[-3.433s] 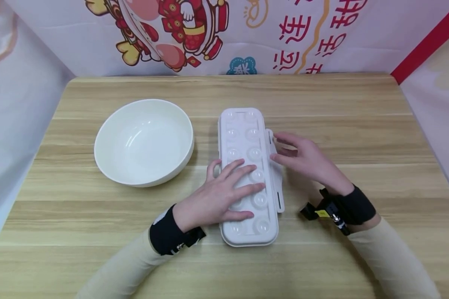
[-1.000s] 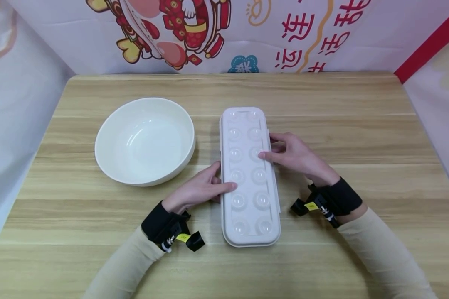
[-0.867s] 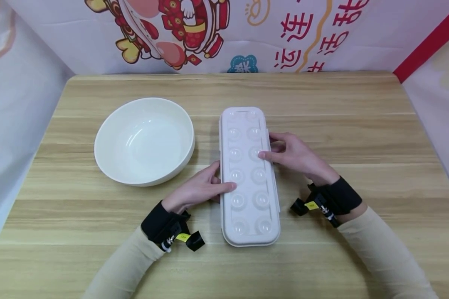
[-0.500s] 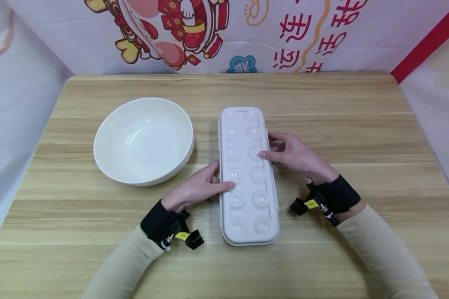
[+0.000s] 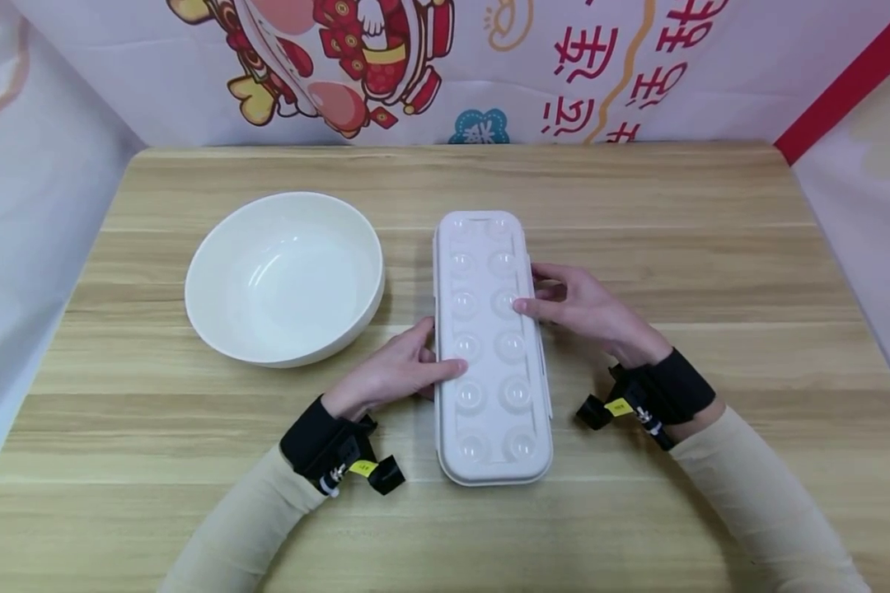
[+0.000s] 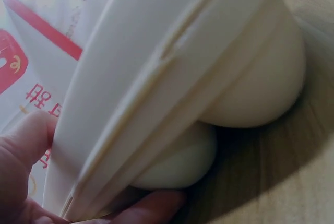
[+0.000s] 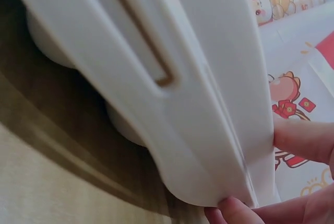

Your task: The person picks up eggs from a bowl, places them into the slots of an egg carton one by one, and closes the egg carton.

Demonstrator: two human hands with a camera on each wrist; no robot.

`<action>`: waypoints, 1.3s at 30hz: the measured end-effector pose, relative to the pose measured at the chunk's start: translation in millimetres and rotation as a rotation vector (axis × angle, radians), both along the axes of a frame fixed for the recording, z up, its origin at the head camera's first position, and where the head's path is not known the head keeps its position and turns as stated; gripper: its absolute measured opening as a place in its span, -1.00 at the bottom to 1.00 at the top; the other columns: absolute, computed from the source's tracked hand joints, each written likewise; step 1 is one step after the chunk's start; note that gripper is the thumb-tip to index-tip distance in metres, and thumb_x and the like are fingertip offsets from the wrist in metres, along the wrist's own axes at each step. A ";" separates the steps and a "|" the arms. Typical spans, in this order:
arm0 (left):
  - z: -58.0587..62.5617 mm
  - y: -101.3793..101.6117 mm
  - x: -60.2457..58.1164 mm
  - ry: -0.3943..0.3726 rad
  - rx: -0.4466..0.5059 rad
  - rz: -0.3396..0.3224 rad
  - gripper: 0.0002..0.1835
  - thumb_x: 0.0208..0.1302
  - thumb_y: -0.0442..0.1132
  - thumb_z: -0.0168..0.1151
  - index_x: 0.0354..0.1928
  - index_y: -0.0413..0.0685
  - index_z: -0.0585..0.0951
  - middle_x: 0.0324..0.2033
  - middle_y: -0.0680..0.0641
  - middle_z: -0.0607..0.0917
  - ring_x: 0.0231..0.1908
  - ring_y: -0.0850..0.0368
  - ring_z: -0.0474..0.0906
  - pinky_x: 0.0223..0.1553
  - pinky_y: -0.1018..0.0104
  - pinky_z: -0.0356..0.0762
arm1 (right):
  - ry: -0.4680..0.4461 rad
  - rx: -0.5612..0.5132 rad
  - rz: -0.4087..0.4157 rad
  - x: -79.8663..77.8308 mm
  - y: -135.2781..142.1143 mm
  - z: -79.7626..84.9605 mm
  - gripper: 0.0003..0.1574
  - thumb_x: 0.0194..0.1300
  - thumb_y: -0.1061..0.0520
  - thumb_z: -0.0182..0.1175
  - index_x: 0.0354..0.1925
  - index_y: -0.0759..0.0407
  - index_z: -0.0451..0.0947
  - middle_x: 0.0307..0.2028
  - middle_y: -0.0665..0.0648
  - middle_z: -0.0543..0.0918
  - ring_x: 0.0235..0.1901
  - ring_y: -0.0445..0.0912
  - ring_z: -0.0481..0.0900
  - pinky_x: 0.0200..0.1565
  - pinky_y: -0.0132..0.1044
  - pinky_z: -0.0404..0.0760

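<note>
A long white plastic egg box [image 5: 491, 371] with rows of rounded bumps on its lid stands in the middle of the table, lid on. My left hand [image 5: 391, 371] grips its left edge, thumb on the lid and fingers lower down the side. On the right edge, farther back, my right hand [image 5: 587, 309] pinches the box the same way. The left wrist view shows rounded cups [image 6: 177, 161] under the box, with fingertips beside one. In the right wrist view, a slotted side flap [image 7: 156, 78] lies along the box's side.
A large white bowl [image 5: 285, 280] with nothing in it stands left of the egg box, just beyond my left hand. The wooden table [image 5: 675, 198] ends at a printed white backdrop [image 5: 682, 107] behind and white sheets at both sides.
Earlier my left hand lay spread on the lid and my right touched the outstretched flap. The flap has since folded down, and both hands now grip the edges. The last second shows hardly any movement.
</note>
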State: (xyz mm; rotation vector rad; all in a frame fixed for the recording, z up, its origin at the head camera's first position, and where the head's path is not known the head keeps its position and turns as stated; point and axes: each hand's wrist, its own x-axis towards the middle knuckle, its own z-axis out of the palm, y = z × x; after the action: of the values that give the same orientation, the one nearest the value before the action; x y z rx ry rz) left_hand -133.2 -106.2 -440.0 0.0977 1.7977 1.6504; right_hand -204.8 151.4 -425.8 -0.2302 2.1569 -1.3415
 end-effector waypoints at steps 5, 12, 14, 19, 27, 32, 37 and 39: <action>1.0 2.3 2.5 0.054 -0.065 0.028 -0.30 0.31 -0.30 0.24 0.39 -0.24 0.15 -0.36 -0.20 0.70 -0.39 0.03 0.67 -0.36 0.20 0.62 | 0.081 0.022 -0.031 5.0 -1.3 -1.1 -0.11 0.28 -0.11 0.27 0.40 0.24 0.20 0.15 0.21 0.50 0.12 0.04 0.44 0.17 -0.03 0.39; 2.1 5.0 6.9 0.107 -0.157 0.034 -0.34 0.32 -0.22 0.25 0.35 -0.24 0.21 -0.49 -0.14 0.65 -0.52 0.12 0.56 -0.48 0.31 0.48 | 0.111 0.001 -0.060 15.3 5.1 -3.7 -0.14 0.26 -0.16 0.28 0.36 0.23 0.28 0.13 0.19 0.52 0.11 0.03 0.46 0.18 -0.03 0.39; 2.3 6.4 8.6 0.126 -0.174 0.039 -0.37 0.33 -0.21 0.24 0.34 -0.23 0.23 -0.51 -0.12 0.64 -0.55 0.12 0.53 -0.50 0.33 0.44 | 0.099 -0.014 -0.062 19.2 9.2 -4.8 -0.14 0.26 -0.14 0.29 0.36 0.24 0.29 0.14 0.19 0.53 0.13 0.02 0.46 0.20 -0.04 0.36; 2.1 8.1 11.9 0.150 -0.187 0.064 -0.44 0.34 -0.22 0.22 0.27 -0.26 0.26 -0.53 -0.11 0.63 -0.56 0.11 0.51 -0.51 0.33 0.42 | 0.120 -0.029 -0.034 32.9 17.0 -7.6 -0.19 0.25 -0.09 0.31 0.33 0.24 0.33 0.16 0.18 0.53 0.14 0.01 0.46 0.21 -0.02 0.33; 1.0 6.9 11.8 0.126 -0.197 0.086 -0.47 0.33 -0.20 0.23 0.23 -0.22 0.28 -0.49 -0.12 0.65 -0.53 0.11 0.53 -0.45 0.28 0.45 | 0.092 -0.134 -0.022 56.7 23.8 -15.2 -0.14 0.22 0.01 0.36 0.37 0.24 0.27 0.23 0.18 0.43 0.16 0.03 0.46 0.13 -0.17 0.45; 2.9 6.6 11.9 0.103 -0.198 0.097 -0.50 0.34 -0.17 0.22 0.22 -0.15 0.29 -0.46 -0.13 0.67 -0.50 0.11 0.56 -0.42 0.29 0.44 | 0.044 -0.240 -0.041 72.9 26.8 -17.3 -0.10 0.14 0.19 0.41 0.36 0.33 0.23 0.23 0.27 0.35 0.20 0.12 0.41 0.06 -0.32 0.48; 4.4 6.9 12.7 0.097 -0.197 0.099 -0.52 0.35 -0.17 0.21 0.20 -0.13 0.30 -0.47 -0.13 0.67 -0.52 0.11 0.55 -0.46 0.32 0.41 | 0.060 -0.242 -0.031 90.3 25.8 -20.3 0.04 0.05 0.26 0.46 0.40 0.36 0.15 0.18 0.29 0.31 0.21 0.15 0.39 0.08 -0.32 0.45; 4.0 7.4 13.3 0.099 -0.193 0.098 -0.53 0.35 -0.17 0.21 0.19 -0.13 0.30 -0.48 -0.13 0.68 -0.53 0.11 0.55 -0.47 0.33 0.40 | 0.086 -0.237 -0.019 95.4 24.7 -21.3 0.09 0.03 0.25 0.47 0.41 0.38 0.11 0.17 0.31 0.30 0.22 0.17 0.37 0.10 -0.33 0.42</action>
State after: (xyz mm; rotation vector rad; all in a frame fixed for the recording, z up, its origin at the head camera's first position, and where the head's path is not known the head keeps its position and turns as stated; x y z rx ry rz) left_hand -119.9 -98.9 -436.0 0.0047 2.0564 1.5531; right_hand -109.4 176.1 -447.1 -0.3672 2.0713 -1.6254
